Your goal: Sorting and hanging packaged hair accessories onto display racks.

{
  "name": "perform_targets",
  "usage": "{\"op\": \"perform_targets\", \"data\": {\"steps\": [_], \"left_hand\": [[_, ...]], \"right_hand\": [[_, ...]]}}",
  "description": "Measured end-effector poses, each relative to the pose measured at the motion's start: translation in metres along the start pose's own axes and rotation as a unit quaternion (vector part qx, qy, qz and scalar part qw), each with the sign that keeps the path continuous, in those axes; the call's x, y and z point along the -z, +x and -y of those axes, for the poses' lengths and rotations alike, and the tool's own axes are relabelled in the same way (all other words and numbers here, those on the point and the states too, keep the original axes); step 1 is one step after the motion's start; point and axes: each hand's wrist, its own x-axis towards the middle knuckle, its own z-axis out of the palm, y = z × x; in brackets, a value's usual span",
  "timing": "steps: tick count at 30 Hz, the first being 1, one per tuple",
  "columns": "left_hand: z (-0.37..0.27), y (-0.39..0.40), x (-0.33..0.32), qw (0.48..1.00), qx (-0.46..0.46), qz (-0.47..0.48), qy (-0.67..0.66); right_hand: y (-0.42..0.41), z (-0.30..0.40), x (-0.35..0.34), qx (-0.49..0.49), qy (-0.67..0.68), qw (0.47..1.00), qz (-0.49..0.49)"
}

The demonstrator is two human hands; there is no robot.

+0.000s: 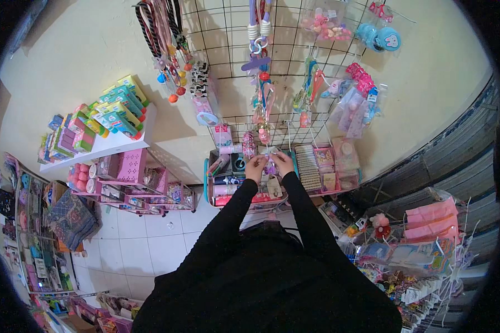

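Both my hands are raised close together in front of a wire grid display. My left hand (256, 166) and my right hand (282, 163) pinch a small item between them, near a display hook; it is too small to identify. A small purple item (270, 168) hangs just below my fingers. Right above them a pink bottle-shaped charm (264, 135) hangs among cords and straps on the wire grid (289, 79). Beneath my hands stands a basket with a red front (250, 200), holding packaged goods and a boxed black watch (239, 162).
A pink-rimmed basket (326, 192) with packaged accessories adjoins on the right. To the left are a white wall shelf (143, 139) with boxed tubes and a pink rolling cart (131, 166). Hanging goods on a rack (431, 220) stand at the lower right, beside a metal shutter (446, 154).
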Motion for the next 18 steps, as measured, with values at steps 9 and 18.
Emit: {"op": "perform_targets", "data": {"steps": [9,18], "left_hand": [[0.006,0.008,0.004,0.998,-0.049,-0.004,0.031],[-0.007,0.013,-0.003,0.989,-0.105,-0.012,0.102]], "right_hand": [[-0.004,0.014,-0.004,-0.014,-0.049,0.999,-0.016],[0.007,0.007,-0.002,0.000,-0.023,0.999,-0.038]]}}
